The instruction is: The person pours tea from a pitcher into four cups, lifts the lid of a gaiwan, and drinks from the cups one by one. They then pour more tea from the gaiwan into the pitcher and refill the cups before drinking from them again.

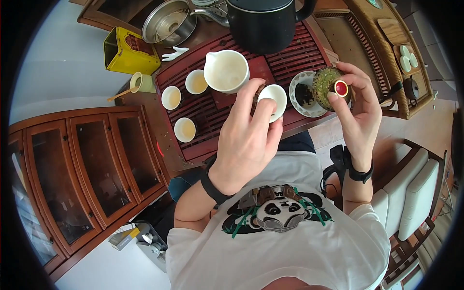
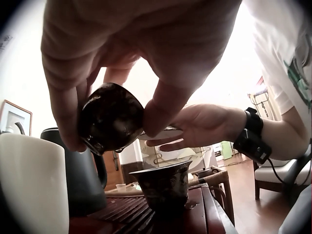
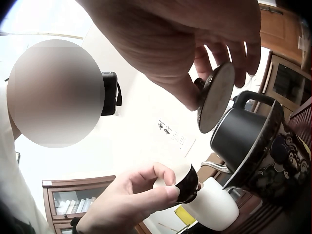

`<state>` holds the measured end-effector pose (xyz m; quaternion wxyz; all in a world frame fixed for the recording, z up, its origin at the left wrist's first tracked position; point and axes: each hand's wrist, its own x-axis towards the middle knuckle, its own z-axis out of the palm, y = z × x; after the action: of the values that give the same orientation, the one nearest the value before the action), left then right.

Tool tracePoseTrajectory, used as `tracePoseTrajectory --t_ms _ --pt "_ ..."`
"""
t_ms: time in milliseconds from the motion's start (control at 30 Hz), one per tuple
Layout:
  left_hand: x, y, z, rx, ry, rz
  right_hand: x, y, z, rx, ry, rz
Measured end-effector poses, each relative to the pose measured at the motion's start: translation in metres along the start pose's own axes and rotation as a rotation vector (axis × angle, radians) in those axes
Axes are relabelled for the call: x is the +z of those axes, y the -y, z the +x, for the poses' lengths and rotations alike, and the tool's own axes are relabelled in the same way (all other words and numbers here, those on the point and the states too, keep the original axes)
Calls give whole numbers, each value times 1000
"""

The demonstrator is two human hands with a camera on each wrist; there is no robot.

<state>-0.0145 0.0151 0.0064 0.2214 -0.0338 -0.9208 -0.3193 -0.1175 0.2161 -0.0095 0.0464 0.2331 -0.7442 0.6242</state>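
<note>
My left hand (image 1: 241, 133) grips a small teacup (image 1: 274, 93), white inside and dark outside, tilted over the near side of the tea tray. In the left wrist view, fingers and thumb clasp the dark cup (image 2: 113, 117) from both sides. With fingers around its red-topped knob, my right hand (image 1: 360, 108) holds a patterned green-brown gaiwan lid (image 1: 325, 86); its pale underside shows in the right wrist view on the lid (image 3: 217, 100). The lid overlaps the gaiwan bowl (image 1: 314, 112), where dark tea leaves (image 1: 303, 94) lie. The bowl stands on the tray.
On the slatted red tea tray (image 1: 212, 140) stand a white pitcher (image 1: 227, 72), a black kettle (image 1: 261, 26) and three filled teacups, one a near cup (image 1: 185, 129). A steel pot (image 1: 169, 24), yellow tin (image 1: 130, 50) and pale green holder (image 1: 143, 83) stand beyond its left side.
</note>
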Motion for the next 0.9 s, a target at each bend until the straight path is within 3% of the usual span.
tracePoseTrajectory --t_ms 567,633,900 --pt "-11 17 -39 -259 -59 -187 4 -2 -1 18 11 -3" --pt "-13 27 -49 -185 -118 -38 4 -2 -1 24 16 -2" --pt "-8 47 -68 -368 -163 49 5 -4 -2 32 54 -25"
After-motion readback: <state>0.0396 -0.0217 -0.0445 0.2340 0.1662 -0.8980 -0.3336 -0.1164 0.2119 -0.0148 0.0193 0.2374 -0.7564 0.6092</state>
